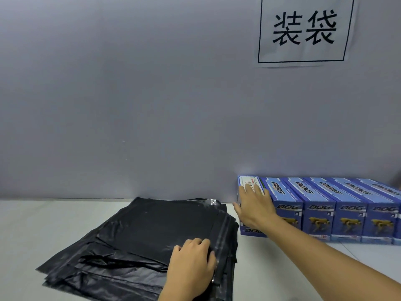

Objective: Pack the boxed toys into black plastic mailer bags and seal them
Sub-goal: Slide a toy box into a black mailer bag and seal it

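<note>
A loose stack of black plastic mailer bags (pixel 152 235) lies flat on the white table in front of me. My left hand (pixel 193 263) rests on the stack's near right edge, fingers curled over the top bag's edge. Against the wall at the right stands a row of several blue toy boxes (pixel 347 209) marked DOG. My right hand (pixel 253 205) grips the leftmost blue box (pixel 249 181), fingers over its top and thumb on its left side.
A grey wall (pixel 130 94) rises straight behind the table (pixel 32 224). A paper sign with two large characters (pixel 303 29) hangs on it at the upper right. Bare table shows left of the bags and in front of the boxes.
</note>
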### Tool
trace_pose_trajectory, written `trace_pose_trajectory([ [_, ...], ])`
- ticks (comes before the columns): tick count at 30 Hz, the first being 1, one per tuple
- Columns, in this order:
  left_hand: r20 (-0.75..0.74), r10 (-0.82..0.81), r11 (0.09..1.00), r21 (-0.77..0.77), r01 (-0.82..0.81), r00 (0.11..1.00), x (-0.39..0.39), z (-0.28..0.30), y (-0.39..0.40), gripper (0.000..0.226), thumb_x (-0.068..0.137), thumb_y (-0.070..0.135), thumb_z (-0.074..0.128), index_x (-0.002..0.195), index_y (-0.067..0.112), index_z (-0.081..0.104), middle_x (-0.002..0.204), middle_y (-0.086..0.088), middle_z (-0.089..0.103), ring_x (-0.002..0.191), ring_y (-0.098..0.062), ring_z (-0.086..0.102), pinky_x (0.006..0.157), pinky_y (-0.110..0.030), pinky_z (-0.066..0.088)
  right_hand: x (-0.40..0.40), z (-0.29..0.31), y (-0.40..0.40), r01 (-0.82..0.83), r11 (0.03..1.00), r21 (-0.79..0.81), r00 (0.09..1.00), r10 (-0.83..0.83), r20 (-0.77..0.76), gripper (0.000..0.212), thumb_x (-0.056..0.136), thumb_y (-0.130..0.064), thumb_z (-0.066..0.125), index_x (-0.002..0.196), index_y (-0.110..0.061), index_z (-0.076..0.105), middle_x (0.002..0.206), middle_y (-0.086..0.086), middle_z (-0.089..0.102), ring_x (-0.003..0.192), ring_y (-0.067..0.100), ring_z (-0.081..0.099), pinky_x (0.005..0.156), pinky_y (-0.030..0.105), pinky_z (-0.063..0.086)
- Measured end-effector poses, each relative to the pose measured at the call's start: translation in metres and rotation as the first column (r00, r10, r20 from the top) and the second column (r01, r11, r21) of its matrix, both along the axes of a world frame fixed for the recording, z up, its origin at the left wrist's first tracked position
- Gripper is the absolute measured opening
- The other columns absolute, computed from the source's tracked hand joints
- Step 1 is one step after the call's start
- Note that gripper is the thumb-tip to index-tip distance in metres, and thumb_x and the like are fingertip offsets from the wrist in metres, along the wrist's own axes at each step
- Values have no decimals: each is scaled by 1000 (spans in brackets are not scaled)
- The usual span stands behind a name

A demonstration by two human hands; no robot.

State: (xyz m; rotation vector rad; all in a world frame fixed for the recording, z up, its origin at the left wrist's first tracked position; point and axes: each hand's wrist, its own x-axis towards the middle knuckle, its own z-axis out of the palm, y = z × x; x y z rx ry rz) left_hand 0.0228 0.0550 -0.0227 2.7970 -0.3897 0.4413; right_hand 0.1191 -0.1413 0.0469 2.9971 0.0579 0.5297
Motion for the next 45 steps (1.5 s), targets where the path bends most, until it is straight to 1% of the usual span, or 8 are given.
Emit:
trace_pose_trajectory([
  [11, -4, -18, 999, 27, 18, 1000, 0, 0, 3, 28, 101, 40, 33, 113, 25, 54, 117, 10, 58, 110, -14, 51, 92, -33, 37, -19, 4, -8, -129, 989, 73, 991, 130, -19, 42, 103, -35, 34, 142, -19, 39, 143, -2, 47, 129, 22, 42, 101, 51, 40],
  [18, 16, -10, 1000, 18, 9, 1000, 0, 5, 5, 26, 101, 40, 36, 109, 24, 55, 108, 8, 59, 104, -15, 52, 92, -33, 40, -43, 11, -17, -287, 905, 315, 930, 183, 319, 38, 98, -25, 45, 134, -16, 54, 122, 0, 64, 111, 21, 58, 92, 47, 43],
  [22, 72, 8, 998, -68, -3, 997, -3, 9, 6, 27, 101, 38, 36, 97, 20, 56, 93, 7, 62, 91, -15, 53, 83, -30, 42, -64, 12, -26, -409, 738, 537, 848, 91, 522, 44, 98, -17, 53, 141, -11, 54, 105, 3, 70, 93, 23, 62, 83, 37, 50],
  [24, 75, 28, 993, -117, -19, 997, -4, 12, 6, 27, 100, 37, 38, 93, 18, 57, 84, 3, 63, 85, -17, 54, 74, -28, 41, -77, 6, -31, -455, 588, 669, 828, 4, 560, 41, 99, -17, 51, 139, -9, 56, 72, -14, 63, 65, 6, 54, 63, 15, 44],
  [27, 53, 64, 971, -232, -50, 997, -7, 17, 4, 26, 98, 36, 44, 85, 17, 58, 75, 0, 62, 74, -18, 55, 64, -28, 37, -91, -13, -42, -448, 326, 832, 860, -96, 501, 36, 101, -14, 51, 136, -15, 59, 45, -15, 49, 40, 6, 38, 40, 13, 30],
  [32, 5, -17, 636, -772, 15, 1000, -8, 27, -8, 12, 98, 23, 56, 96, 31, 65, 86, 11, 69, 77, -10, 64, 71, -25, 53, -106, -30, -47, -397, 107, 911, 914, -38, 403, 32, 100, -12, 50, 126, -20, 67, 64, 22, 58, 60, 23, 45, 57, 34, 37],
  [37, -149, -226, 136, -983, -120, 963, -13, 39, -9, 47, 90, 61, 58, 133, 47, 45, 127, 18, 59, 115, -15, 61, 84, -46, 58, -120, -29, -36, -378, 8, 926, 924, 70, 377, 30, 100, -10, 52, 107, -30, 73, 86, 6, 76, 74, 27, 69, 66, 38, 53],
  [45, -149, -213, -83, -982, -170, 966, -11, 42, 0, 12, 91, 37, 67, 90, 26, 73, 96, -5, 77, 80, -23, 73, 65, -43, 59, -125, -32, -19, -316, -148, 937, 939, 95, 331, 36, 83, -49, 59, 116, -38, 65, 111, -5, 72, 100, 14, 70, 67, 30, 59],
])
